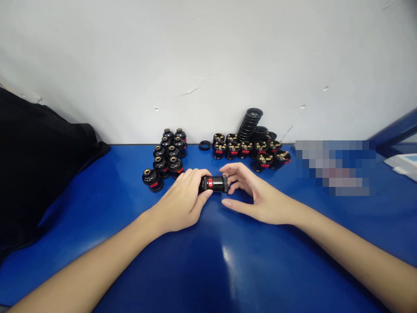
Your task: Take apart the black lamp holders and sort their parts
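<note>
My left hand (185, 198) is closed around a black lamp holder (217, 184) with a red switch, lying sideways over the blue table. A ridged black ring (225, 184) shows at its right end. My right hand (249, 191) is by that end with thumb and fingers apart; whether a fingertip touches the ring I cannot tell. Left of my hands stand several domed black lamp holders (159, 165) with brass tops. Behind my right hand are several open black socket bodies (233, 150) with brass contacts and red switches. One loose black ring (205, 145) lies between the groups.
A leaning stack of black rings (249, 126) stands near the white wall (208, 65). Black fabric (42, 165) covers the table's left side. A pixelated patch (339, 167) hides something at the right, and a white object (404, 165) shows at the right edge.
</note>
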### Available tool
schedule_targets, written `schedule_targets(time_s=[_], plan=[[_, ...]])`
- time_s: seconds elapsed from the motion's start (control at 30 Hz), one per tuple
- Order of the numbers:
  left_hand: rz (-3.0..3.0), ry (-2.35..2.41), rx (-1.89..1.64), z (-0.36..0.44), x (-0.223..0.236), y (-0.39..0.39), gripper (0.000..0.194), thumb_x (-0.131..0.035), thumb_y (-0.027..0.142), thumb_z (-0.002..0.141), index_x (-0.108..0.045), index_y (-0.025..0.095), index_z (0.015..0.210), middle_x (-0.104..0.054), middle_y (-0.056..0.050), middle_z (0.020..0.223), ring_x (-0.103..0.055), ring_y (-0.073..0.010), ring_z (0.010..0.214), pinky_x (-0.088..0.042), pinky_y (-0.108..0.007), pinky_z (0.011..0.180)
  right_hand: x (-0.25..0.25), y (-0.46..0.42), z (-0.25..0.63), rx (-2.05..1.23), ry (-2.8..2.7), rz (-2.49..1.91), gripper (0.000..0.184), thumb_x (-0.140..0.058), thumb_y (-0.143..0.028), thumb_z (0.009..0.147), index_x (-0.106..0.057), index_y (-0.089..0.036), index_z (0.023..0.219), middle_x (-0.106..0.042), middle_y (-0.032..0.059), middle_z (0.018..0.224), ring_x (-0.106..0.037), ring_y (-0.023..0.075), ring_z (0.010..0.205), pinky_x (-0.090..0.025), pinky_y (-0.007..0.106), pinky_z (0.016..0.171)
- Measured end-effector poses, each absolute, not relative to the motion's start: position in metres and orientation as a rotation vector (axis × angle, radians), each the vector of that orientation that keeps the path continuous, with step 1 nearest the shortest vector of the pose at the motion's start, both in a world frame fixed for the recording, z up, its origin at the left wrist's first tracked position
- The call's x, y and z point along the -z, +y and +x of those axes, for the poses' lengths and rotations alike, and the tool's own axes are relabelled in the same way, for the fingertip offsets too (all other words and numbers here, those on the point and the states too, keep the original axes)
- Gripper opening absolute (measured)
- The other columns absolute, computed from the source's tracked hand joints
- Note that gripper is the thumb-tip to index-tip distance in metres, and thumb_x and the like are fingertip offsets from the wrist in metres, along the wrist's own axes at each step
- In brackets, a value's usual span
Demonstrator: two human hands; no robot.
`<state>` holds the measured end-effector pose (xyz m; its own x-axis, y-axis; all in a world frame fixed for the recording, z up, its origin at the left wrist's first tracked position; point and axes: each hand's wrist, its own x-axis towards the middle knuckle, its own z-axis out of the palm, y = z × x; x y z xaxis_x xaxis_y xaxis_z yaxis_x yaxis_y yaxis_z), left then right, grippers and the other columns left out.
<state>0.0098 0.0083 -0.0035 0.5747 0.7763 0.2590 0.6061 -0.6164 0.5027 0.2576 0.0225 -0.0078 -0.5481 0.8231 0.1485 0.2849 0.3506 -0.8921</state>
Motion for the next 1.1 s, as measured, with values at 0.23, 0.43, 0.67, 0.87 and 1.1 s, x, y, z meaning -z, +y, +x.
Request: schedule_targets(time_s=[0.23,0.43,0.67,0.87,1.1], plan=[[2.469,1.142,-0.645,0.0096,0.0033,0.0095,0.023,-0.042,0.029,0.110,-0.048,0.019,0.130,-0.062,-0.012,0.117,-0.059,-0.0280,0.104,-0.050,-0.048,0.095,0.0105,0.0197,0.2566,-1.105,-2.006,-0.973,0.077,-0.082,-0.039,0.087,-0.034,-0.031,0.146,-0.054,0.0089,0.125,-0.065,0.0226,0.103,-0.062,0.043,0.093],[2.481,1.128,-0.657,0.0093,0.0025,0.0091,0.022,-0.042,0.028,0.110,-0.048,0.018,0.129,-0.062,-0.012,0.117,-0.058,-0.0272,0.103,-0.049,-0.047,0.094,0.0110,0.0221,0.2570,-1.224,-1.950,-0.967,0.041,-0.071,-0.039,0.097,-0.047,-0.028,0.128,-0.061,0.0045,0.107,-0.067,0.0210,0.098,-0.061,0.043,0.094],[2.487,1.109,-0.654,0.0091,0.0022,0.0105,0.022,-0.042,0.027,0.110,-0.048,0.018,0.129,-0.062,-0.011,0.117,-0.057,-0.0270,0.103,-0.048,-0.046,0.094,0.0102,0.0227,0.2567,-1.229,-1.943,-0.967,0.031,-0.067,-0.045,0.101,-0.056,-0.026,0.122,-0.068,0.0053,0.103,-0.069,0.0215,0.095,-0.062,0.043,0.092],[2.480,1.113,-0.647,0.0098,0.0015,0.0094,0.022,-0.043,0.027,0.110,-0.048,0.018,0.129,-0.062,-0.010,0.116,-0.056,-0.0266,0.102,-0.047,-0.046,0.094,0.0098,0.0239,0.2559,-1.227,-1.900,-0.995,0.039,-0.073,-0.048,0.095,-0.058,-0.025,0.123,-0.070,0.0054,0.103,-0.071,0.0215,0.093,-0.063,0.042,0.091],[2.481,1.114,-0.652,0.0096,0.0020,0.0094,0.023,-0.043,0.027,0.110,-0.048,0.018,0.130,-0.061,-0.010,0.115,-0.056,-0.0267,0.101,-0.047,-0.046,0.093,0.0082,0.0245,0.2588,-1.282,-1.906,-0.967,0.045,-0.076,-0.042,0.094,-0.053,-0.026,0.129,-0.070,0.0052,0.105,-0.070,0.0210,0.095,-0.062,0.042,0.093]])
